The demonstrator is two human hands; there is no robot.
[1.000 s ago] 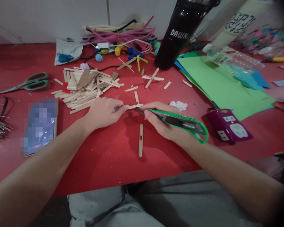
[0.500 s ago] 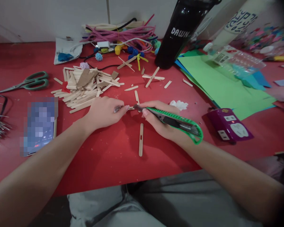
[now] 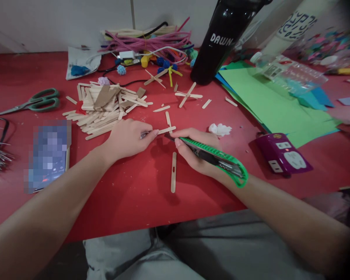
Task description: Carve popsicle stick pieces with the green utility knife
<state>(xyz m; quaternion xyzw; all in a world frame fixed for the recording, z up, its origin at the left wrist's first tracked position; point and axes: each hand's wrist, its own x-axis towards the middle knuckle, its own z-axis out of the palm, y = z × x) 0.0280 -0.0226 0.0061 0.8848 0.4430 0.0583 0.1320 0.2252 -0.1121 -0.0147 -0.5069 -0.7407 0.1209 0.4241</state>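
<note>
My left hand [image 3: 131,136] is closed on a wooden craft stick [image 3: 167,130], whose free end points right. A shiny bit at its curled fingers is too small to make out. In my right hand [image 3: 196,149] is a green box cutter [image 3: 218,157], its blade tip just below the held stick. I cannot tell whether blade and stick touch. Behind the held stick lies another craft stick [image 3: 168,116], partly covered by it. Nearer the table's front edge rests a craft stick with a slot [image 3: 173,173] in its middle.
A pile of craft sticks [image 3: 105,105] lies behind my left hand, with green-handled scissors [image 3: 43,100] and a phone [image 3: 49,155] to the left. Crossed sticks [image 3: 189,95], a black bottle [image 3: 218,42] and green paper [image 3: 277,97] are farther back. A purple power adapter [image 3: 282,153] sits right.
The box cutter's blade has shifted slightly down and off the held stick, so the stick's right end now shows. My left hand stays where it was.
</note>
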